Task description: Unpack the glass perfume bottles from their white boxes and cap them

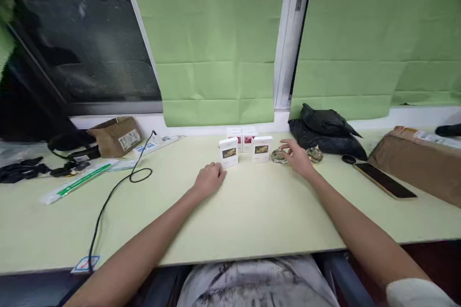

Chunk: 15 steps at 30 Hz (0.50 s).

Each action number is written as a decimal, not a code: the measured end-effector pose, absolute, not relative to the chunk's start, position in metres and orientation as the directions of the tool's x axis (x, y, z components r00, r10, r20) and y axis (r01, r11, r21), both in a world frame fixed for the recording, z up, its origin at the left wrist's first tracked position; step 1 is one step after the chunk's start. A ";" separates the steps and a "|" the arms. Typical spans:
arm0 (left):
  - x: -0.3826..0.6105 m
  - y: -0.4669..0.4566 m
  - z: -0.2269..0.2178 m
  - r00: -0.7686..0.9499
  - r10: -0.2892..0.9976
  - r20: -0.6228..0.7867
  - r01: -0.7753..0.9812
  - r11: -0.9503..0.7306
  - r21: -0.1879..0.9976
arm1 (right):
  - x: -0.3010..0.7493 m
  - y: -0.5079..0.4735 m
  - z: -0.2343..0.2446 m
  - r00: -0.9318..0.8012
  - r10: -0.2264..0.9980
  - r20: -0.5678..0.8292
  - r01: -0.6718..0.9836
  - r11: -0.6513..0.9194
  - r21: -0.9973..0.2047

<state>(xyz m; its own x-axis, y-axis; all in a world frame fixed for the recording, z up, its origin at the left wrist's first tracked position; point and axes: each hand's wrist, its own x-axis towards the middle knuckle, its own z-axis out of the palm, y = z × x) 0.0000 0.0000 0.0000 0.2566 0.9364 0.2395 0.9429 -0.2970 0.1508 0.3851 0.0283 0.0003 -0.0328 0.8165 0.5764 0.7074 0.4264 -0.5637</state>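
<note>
My left hand (210, 178) rests on the pale green table (252, 216) with its fingers curled under, just in front of a small white box (228, 152). A second white box (261, 148) stands to its right, and two more white boxes with red labels (242, 137) stand behind them. My right hand (297, 156) lies with its fingers spread, the fingertips touching a small shiny round object (278, 156). A second shiny object (315, 153) sits just right of that hand.
A black bag (326, 132) lies by the window. A dark phone (384, 180) and a brown parcel (418, 163) are at the right. At the left are a black cable (118, 187), a cardboard box (115, 136), white packets and black items.
</note>
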 end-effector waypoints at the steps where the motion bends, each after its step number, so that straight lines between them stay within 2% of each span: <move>1: 0.000 0.000 0.000 0.255 0.937 0.240 0.943 -0.296 0.151 | 0.384 0.027 0.001 -0.046 0.816 0.576 0.713 0.431 -0.553; 15: 0.000 -0.002 -0.001 0.283 0.930 0.235 0.923 -0.331 0.198 | 0.368 0.007 0.016 -0.109 0.837 0.536 0.739 0.429 -0.520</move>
